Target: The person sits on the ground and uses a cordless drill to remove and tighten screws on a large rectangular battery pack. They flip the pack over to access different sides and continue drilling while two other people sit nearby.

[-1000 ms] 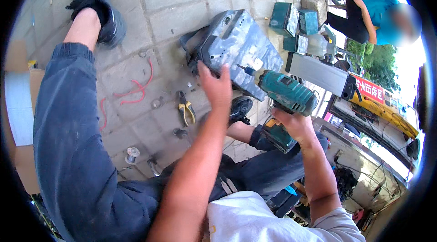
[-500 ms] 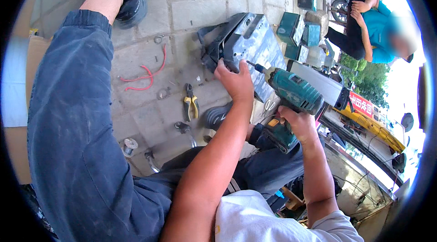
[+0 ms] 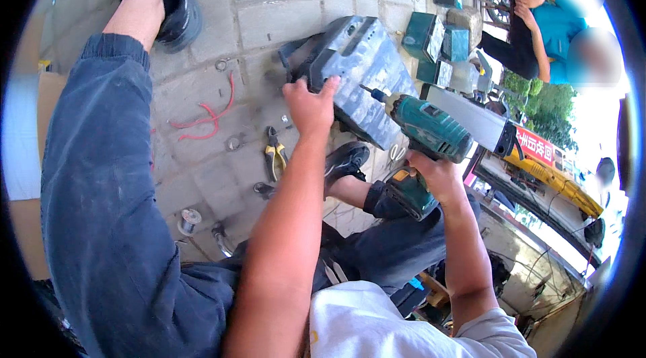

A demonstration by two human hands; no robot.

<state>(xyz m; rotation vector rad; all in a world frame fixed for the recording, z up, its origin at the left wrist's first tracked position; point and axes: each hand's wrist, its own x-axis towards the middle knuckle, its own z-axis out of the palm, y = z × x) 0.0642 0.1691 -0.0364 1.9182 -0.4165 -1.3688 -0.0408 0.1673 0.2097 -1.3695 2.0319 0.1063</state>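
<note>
A scuffed black and grey plastic case (image 3: 380, 82) rests on the paving ahead of me. My left hand (image 3: 311, 108) grips its near left corner, the thumb on the top face and the other fingers over the edge. In my right hand (image 3: 439, 175) is a teal cordless drill (image 3: 431, 128), held by its handle. Its bit (image 3: 367, 89) points left over the case, apart from my left hand. I cannot tell whether the bit touches the surface. Yellow-and-black pliers (image 3: 274, 153) lie left of my left forearm.
Red wire (image 3: 208, 119) and a wire spool (image 3: 190, 219) lie on the paving at left. Several dark green battery-like blocks (image 3: 422, 36) stand beyond the case. A person in a teal shirt (image 3: 562, 35) sits at far right, near a yellow vehicle (image 3: 558, 186).
My left hand has shifted left along the case, which has turned so that more of its top face shows. The gap between my left hand and the drill bit has widened.
</note>
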